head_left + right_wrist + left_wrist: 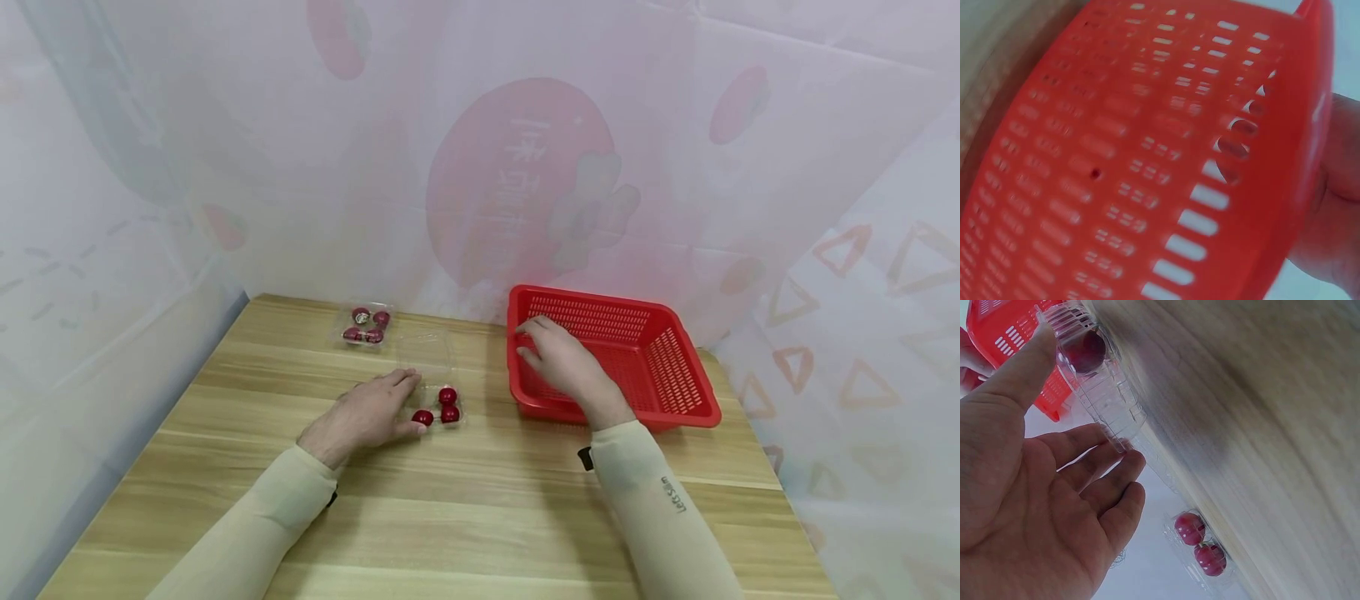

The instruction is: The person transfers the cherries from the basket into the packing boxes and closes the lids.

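My left hand [363,417] holds an open clear plastic box [1110,400], thumb at its near edge and curled fingertips at its far corner. Three round, glossy dark red fruits [449,413] show in that box, and its clear lid [425,352] is folded back on the table. Over the left side of a red slotted basket [630,362] is my right hand [566,362], its fingers and thumb apart near the left rim. Through the slots in the right wrist view, parts of the fingers [1232,148] appear; no fruit shows between them.
A second clear box [366,325] with several red fruits stands at the back left of the wooden table [450,517]. Behind the table hangs a pale printed cloth [375,167]. The basket reaches the table's back right side.
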